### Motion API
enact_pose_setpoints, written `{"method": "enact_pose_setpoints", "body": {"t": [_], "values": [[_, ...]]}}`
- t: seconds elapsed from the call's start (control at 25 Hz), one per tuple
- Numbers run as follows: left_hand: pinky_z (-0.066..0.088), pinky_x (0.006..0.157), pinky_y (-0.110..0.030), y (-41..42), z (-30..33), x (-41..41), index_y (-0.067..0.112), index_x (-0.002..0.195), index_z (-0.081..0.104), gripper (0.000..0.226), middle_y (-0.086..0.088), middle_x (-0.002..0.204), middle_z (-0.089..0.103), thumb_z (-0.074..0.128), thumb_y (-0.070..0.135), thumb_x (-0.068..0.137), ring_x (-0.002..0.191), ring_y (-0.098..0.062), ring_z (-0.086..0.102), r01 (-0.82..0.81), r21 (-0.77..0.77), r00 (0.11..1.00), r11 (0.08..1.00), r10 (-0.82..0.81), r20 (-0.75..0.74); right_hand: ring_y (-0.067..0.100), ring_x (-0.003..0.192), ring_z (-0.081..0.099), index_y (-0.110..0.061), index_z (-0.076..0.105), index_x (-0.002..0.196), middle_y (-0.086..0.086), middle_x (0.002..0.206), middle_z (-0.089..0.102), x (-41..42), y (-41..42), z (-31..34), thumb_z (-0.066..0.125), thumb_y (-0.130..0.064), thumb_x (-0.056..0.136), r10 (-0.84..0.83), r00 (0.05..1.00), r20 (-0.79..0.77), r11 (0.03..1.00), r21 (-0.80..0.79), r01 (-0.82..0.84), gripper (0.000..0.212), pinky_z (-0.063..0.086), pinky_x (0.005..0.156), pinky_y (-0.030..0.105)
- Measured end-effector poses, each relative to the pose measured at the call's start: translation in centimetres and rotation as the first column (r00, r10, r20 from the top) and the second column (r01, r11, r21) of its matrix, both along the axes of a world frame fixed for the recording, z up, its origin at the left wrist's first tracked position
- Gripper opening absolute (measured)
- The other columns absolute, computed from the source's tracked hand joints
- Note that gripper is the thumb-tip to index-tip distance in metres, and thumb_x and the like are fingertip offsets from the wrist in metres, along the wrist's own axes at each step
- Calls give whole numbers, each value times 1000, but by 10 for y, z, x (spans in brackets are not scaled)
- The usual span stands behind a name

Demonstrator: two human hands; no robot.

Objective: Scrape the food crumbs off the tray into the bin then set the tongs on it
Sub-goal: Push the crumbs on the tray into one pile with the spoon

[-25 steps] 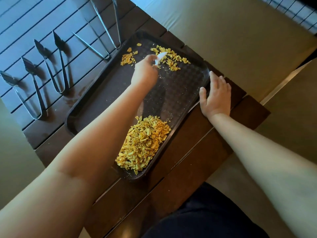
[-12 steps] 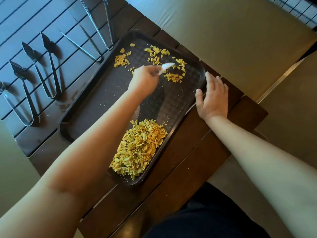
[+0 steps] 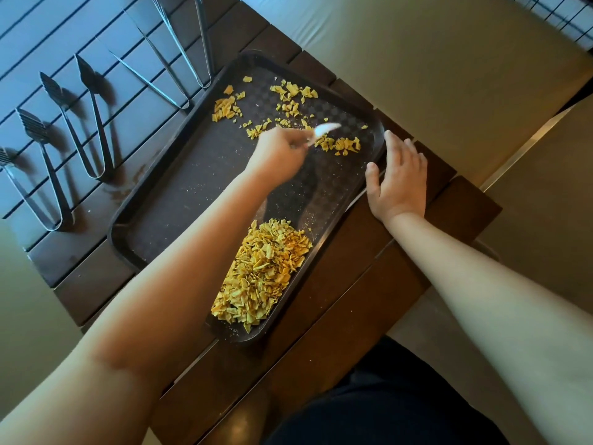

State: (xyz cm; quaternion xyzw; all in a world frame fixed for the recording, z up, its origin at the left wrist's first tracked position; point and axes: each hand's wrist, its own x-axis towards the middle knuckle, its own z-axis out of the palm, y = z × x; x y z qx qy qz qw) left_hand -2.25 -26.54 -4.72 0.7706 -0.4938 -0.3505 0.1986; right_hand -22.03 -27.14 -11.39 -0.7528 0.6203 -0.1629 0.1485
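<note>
Lying at the left on the slatted worktop (image 3: 96, 271) are four pairs of tongs. Two black-tipped pairs, tongs A (image 3: 38, 175) and tongs B (image 3: 86, 123), sit far left with their tips pointing far. Two slimmer metal pairs, tongs C (image 3: 154, 81) and tongs D (image 3: 192, 43), lie just beside the tray's far-left corner.

The dark tray (image 3: 179, 194) rests on the worktop at a slant, one short end near, the other far. A large heap of yellow crumbs (image 3: 260, 274) sits at the near right corner of the tray. Scattered crumbs (image 3: 288, 107) lie across the far end, in small clusters apart from one another.

The left hand (image 3: 279, 152) is over the tray's far half, fingers curled in a closed grip on a white scraper (image 3: 324, 130). The scraper blade points right, among the scattered crumbs. The blade is blurred; contact with the tray cannot be told.

The right hand (image 3: 398, 178) lies flat on the worktop against the tray's right rim, fingers straight and pointing far, thumb at the rim. This grip is fully open and has hold of nothing.
</note>
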Motion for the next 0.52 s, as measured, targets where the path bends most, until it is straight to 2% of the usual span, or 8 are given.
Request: {"method": "enact_pose_setpoints", "body": {"t": [0.08, 0.16, 0.24, 0.36, 0.44, 0.52], "values": [[48, 57, -20, 3, 1, 10, 21, 127, 58, 35, -4, 121, 60, 45, 11, 96, 66, -11, 55, -187, -39, 982, 981, 188, -1, 31, 141, 28, -11, 31, 146, 13, 147, 40, 0, 0, 0, 33, -39, 94, -3, 1000, 2, 1000, 2, 3, 59, 19, 115, 46], [50, 64, -25, 5, 0, 14, 21, 130, 54, 37, -5, 124, 57, 43, 10, 96, 73, -14, 57, -237, -9, 971, 972, 237, 37, 31, 141, 28, -11, 31, 146, 13, 147, 40, 0, -1, 0, 33, -39, 94, -4, 1000, 1, 1000, -7, 4, 59, 19, 115, 47], [46, 56, -21, 8, 0, 7, 20, 132, 53, 38, -3, 114, 57, 43, 10, 97, 64, -11, 53, -209, 14, 978, 978, 208, 18, 31, 141, 29, -11, 31, 146, 13, 147, 40, -1, -1, 0, 33, -39, 94, -3, 1000, -3, 1000, -9, 3, 59, 19, 115, 47], [40, 45, -13, 12, 0, -7, 20, 129, 55, 36, 1, 104, 55, 45, 11, 96, 54, -7, 47, -84, 39, 996, 996, 85, -20, 31, 141, 28, -11, 31, 146, 13, 147, 40, -1, -1, 0, 34, -38, 94, -6, 1000, 0, 1000, -8, 6, 59, 19, 115, 47], [36, 39, -9, 9, -1, -8, 20, 128, 56, 36, 0, 110, 60, 44, 10, 96, 53, -5, 46, -93, 33, 995, 995, 95, -41, 31, 141, 28, -11, 31, 146, 13, 147, 39, -1, -1, 1, 34, -38, 94, -6, 1000, -1, 1000, -7, 6, 59, 19, 115, 47], [35, 38, -8, 2, 2, -6, 19, 132, 52, 40, -5, 122, 59, 40, 7, 96, 56, -4, 48, -197, 26, 979, 980, 198, -40, 31, 141, 28, -11, 31, 146, 13, 148, 39, -1, -1, 1, 34, -38, 94, -6, 1000, 3, 1000, -3, 6, 59, 19, 115, 46]]}}
